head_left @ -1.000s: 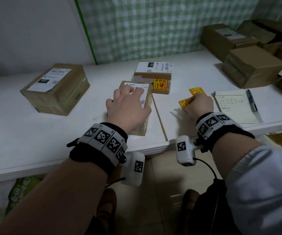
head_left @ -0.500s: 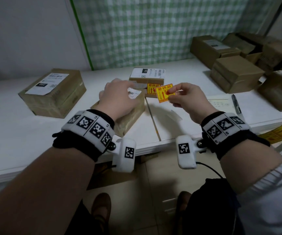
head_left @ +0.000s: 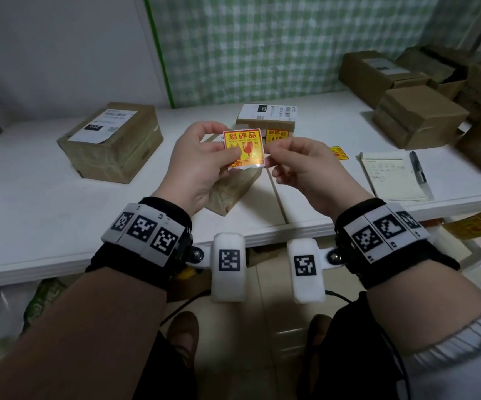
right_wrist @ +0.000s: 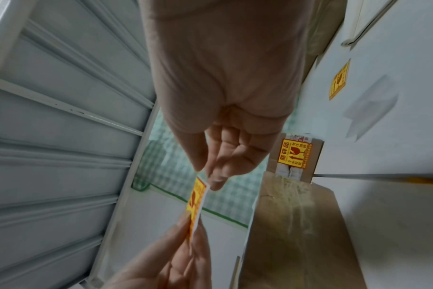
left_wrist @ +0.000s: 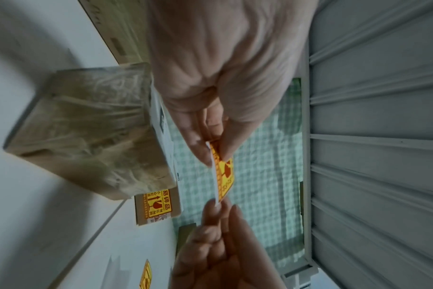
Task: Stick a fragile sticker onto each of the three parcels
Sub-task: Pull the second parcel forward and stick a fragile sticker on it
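Sticker (head_left: 243,149) is now up off the tabletop (head_left: 31,197), held betw both hands over the near parcel (head_left: 230,192): left hand (head_left: 197,166) fingers pinch its left edge, right hand (head_left: 305,168) fingers pinch the rt corner, prob peeling backing next; far parcel (head_left: 265,122) already labelled

Both forearms reached forward side by side, wrists level. The left hand (head_left: 196,157) pinched the sticker (head_left: 243,148) between thumb and fingers (thumb on its printed face), and the right hand (head_left: 303,168) pinched its opposite edge just beside it.
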Tool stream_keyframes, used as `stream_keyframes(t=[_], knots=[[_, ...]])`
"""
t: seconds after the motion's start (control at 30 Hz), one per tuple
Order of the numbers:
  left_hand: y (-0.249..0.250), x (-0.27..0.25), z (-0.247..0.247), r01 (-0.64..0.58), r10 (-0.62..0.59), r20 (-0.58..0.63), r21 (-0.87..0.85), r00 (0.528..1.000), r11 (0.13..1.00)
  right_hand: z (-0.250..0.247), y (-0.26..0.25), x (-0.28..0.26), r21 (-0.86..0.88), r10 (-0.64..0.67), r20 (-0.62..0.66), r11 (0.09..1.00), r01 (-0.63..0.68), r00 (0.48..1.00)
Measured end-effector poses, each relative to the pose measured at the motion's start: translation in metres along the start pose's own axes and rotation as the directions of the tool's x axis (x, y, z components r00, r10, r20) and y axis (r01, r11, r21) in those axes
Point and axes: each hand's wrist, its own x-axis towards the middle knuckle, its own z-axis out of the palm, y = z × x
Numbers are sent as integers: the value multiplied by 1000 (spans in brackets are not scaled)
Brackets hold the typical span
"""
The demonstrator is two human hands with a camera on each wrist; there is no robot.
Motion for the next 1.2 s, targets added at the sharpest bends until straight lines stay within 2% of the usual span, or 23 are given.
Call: stream_keyframes(t=[0.23, 0.5, 0.63, 0.73, 0.83, 0.9, 1.07, 1.2], knots=[[-3, -6, -3, -22, 22, -26, 0, 999, 1000, 1, 7, -8, -34, 71, 101, 997, -67, 992], [-7, -9, -2, -38, 40, -44, 42, 998, 998, 4, 10, -11, -24, 48, 77, 999, -46, 996], [-12, -8, -1, -70, 77, -43, 159, 996, 985, 6, 9, -12, -41, 29, 28, 999, -28, 999], [-11, -12, 2, -96, 106, -18, 298, 994, 950, 5, 9, -11, -47, 5, 1, 999, -5, 1000], [-5, -19, 6, -137, 100, 109, 414, 989, 900, 5, 9, -11, -88, -30, -12, 996, 29, 999], [-1, -21, 8, -185, 118, 160, 519, 980, 834, 5, 8, -12, -126, -60, -16, 990, 58, 998], [5, -23, 10, -256, 183, 180, 698, 967, 668, 4, 4, -10, -208, -115, -37, 972, 105, 993], [9, -25, 12, -290, 199, 212, 733, 957, 615, 4, 4, -8, -296, -142, -38, 947, 125, 989]])
